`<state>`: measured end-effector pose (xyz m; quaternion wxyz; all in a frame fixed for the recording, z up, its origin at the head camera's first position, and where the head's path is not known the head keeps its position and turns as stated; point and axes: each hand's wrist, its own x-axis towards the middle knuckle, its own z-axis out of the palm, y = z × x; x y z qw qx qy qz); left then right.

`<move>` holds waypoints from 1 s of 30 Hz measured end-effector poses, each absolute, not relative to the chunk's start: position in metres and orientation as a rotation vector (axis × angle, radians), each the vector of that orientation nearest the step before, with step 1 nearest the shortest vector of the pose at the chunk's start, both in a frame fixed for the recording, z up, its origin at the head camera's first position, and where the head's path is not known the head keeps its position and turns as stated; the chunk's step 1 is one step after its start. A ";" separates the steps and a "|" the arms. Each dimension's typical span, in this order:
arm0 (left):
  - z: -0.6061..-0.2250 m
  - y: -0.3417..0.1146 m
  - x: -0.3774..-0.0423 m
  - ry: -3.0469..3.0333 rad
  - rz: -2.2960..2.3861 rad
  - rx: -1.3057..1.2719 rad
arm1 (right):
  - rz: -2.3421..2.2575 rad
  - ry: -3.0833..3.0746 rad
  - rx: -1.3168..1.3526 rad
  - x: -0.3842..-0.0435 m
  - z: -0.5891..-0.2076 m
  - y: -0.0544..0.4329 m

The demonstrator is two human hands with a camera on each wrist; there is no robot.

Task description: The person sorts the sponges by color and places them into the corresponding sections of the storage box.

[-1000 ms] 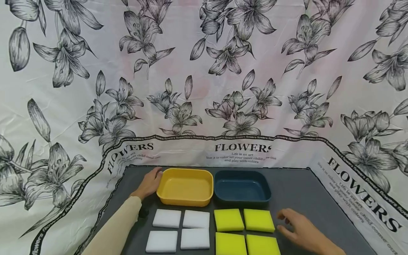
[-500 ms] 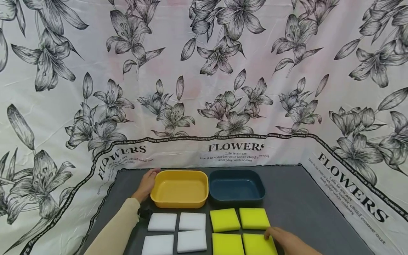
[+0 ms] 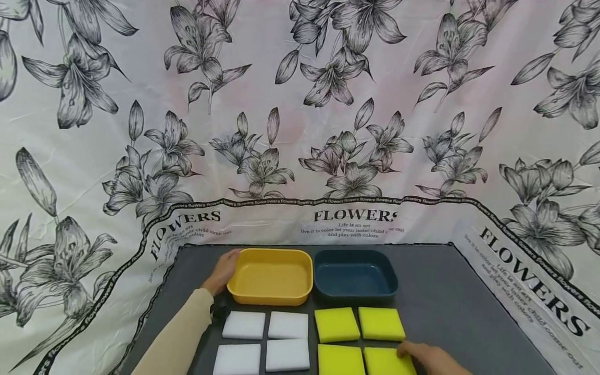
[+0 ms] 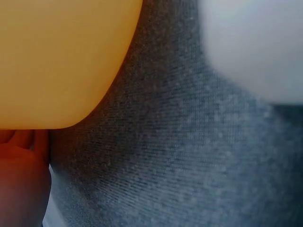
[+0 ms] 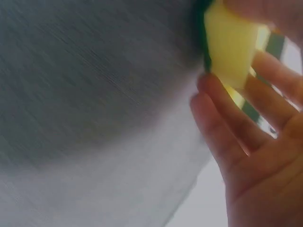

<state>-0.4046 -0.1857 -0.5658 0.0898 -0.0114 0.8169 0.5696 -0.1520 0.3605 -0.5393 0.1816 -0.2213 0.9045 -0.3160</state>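
Observation:
Side by side stand a yellow rectangular container and a dark blue one. My left hand lies along the left wall of the yellow container, touching it near the far corner; some of its fingers are hidden. Down at the right, my right hand pinches the right edge of the front right yellow sponge. In the right wrist view this sponge sits between thumb and fingers and shows a dark green face. Beside it lie other yellow sponges, and several white sponge blocks are to their left.
A dark grey cloth covers the table. White fabric with a floral print and lettering hangs behind it and down both sides. A small black device sits at my left wrist.
My right hand has moved down from beside the back right yellow sponge to the front right one and taken its edge. The left hand has stayed at the yellow container; the view shifted slightly.

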 end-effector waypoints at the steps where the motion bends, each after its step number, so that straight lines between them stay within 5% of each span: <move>1: -0.565 -0.186 -0.405 2.445 1.685 -0.020 | -0.913 2.548 -0.650 -0.152 -0.533 0.362; 14: -0.565 -0.187 -0.408 2.545 1.638 0.031 | -0.737 3.040 -0.929 -0.199 -0.453 0.313; 30: -0.569 -0.181 -0.409 2.580 1.634 0.054 | -0.703 3.025 -0.941 -0.305 -0.454 0.212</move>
